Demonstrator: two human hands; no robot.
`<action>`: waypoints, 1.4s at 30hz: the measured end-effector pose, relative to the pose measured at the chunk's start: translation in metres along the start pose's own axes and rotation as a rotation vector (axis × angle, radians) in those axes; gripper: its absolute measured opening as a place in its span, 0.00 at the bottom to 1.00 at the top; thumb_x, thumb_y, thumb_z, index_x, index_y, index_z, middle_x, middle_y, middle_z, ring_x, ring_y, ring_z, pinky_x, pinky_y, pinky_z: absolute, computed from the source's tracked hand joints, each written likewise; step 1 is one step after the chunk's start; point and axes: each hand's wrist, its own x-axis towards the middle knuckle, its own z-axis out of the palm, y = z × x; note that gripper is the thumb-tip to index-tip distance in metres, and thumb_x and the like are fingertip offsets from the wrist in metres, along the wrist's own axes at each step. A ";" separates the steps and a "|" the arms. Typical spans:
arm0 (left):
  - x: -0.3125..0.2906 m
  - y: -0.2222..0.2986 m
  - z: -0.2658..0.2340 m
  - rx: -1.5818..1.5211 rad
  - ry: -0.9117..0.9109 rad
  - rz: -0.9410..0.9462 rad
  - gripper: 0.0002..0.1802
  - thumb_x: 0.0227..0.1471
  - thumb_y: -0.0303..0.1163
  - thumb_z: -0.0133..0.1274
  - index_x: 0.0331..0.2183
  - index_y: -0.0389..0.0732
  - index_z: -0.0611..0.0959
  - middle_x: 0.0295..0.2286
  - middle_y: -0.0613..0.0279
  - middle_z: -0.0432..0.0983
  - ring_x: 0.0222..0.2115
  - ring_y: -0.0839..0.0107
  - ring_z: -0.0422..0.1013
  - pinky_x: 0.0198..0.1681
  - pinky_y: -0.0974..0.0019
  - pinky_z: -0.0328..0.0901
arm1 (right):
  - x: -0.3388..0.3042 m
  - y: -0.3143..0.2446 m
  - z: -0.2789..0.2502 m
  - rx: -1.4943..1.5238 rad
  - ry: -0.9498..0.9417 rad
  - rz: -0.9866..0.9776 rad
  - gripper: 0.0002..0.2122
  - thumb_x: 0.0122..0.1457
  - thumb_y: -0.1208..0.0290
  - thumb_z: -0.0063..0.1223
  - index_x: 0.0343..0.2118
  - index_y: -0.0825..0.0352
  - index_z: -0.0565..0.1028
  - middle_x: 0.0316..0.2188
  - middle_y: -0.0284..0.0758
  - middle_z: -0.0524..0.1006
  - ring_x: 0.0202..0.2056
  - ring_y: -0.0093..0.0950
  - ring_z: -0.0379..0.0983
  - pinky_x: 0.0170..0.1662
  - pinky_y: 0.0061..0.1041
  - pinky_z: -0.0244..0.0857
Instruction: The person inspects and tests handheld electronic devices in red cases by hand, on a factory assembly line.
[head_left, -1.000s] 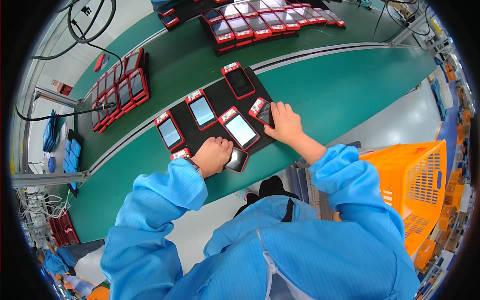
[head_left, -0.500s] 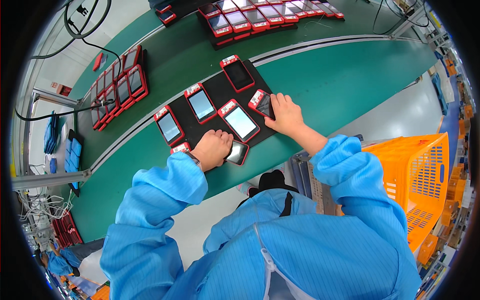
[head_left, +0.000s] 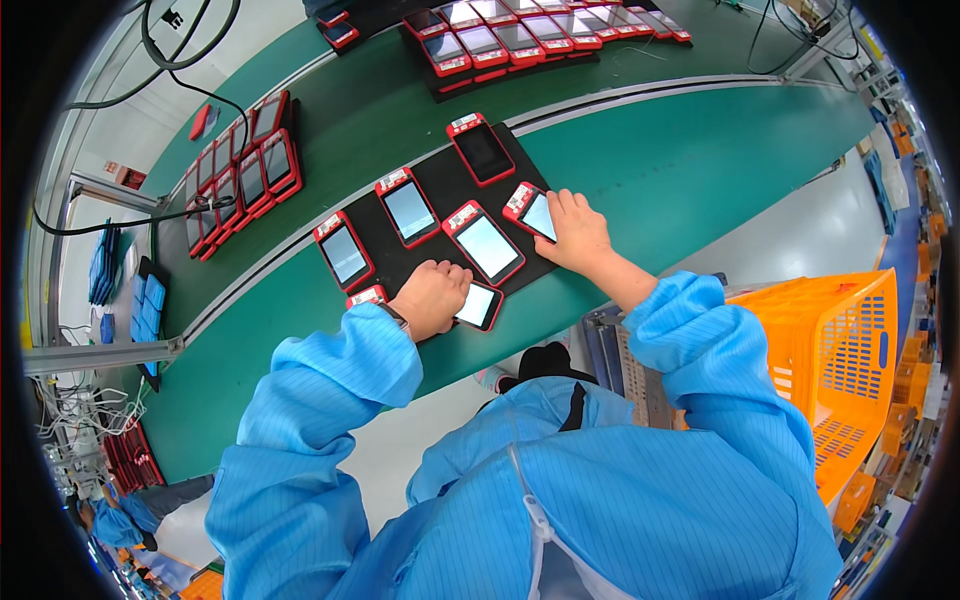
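Several red-cased handheld devices with touchscreens lie face up on a black mat (head_left: 412, 262). My left hand (head_left: 432, 298), fingers curled, is closed over the left part of one device (head_left: 480, 307) at the mat's near edge; its screen glows white. At the mat's right side my right hand (head_left: 578, 235) grips another device (head_left: 532, 211) by its right end, thumb along the lower edge, and that screen is lit too. Between the hands lies a lit device (head_left: 484, 244). Farther off are two more lit ones (head_left: 408, 208) (head_left: 344, 251) and a dark-screened one (head_left: 481, 151). Behind my left wrist another device (head_left: 368, 296) is mostly hidden.
A metal rail (head_left: 600, 100) runs between the green bench (head_left: 690, 160) and a darker green strip beyond. Stacked rows of similar devices stand at far left (head_left: 240, 180) and top (head_left: 520, 40). Black cables (head_left: 150, 232) hang at left. An orange crate (head_left: 850, 340) stands at right.
The screens under my left and right hands have turned from dark to bright. Both hands keep their places on the devices; the whole view has shifted slightly.
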 end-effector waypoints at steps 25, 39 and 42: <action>-0.026 -0.026 0.009 0.098 0.119 0.051 0.38 0.30 0.38 0.62 0.47 0.46 0.68 0.46 0.65 0.64 0.50 0.69 0.58 0.51 0.61 0.52 | 0.016 -0.001 -0.014 0.011 -0.115 0.067 0.28 0.42 0.51 0.55 0.42 0.67 0.65 0.36 0.38 0.65 0.40 0.34 0.65 0.36 0.33 0.66; -0.124 -0.024 0.116 -0.498 0.799 -1.283 0.26 0.47 0.36 0.50 0.49 0.40 0.66 0.47 0.49 0.61 0.46 0.52 0.61 0.45 0.56 0.59 | 0.143 -0.057 0.013 -0.005 -0.130 0.269 0.39 0.43 0.46 0.52 0.51 0.73 0.55 0.45 0.40 0.63 0.46 0.35 0.62 0.39 0.34 0.65; -0.135 -0.009 0.149 -0.444 0.512 -1.822 0.27 0.51 0.46 0.42 0.51 0.44 0.64 0.51 0.55 0.57 0.52 0.59 0.54 0.51 0.54 0.50 | 0.144 -0.057 0.015 0.004 -0.129 0.218 0.35 0.44 0.52 0.52 0.49 0.73 0.57 0.43 0.39 0.63 0.45 0.33 0.62 0.39 0.31 0.65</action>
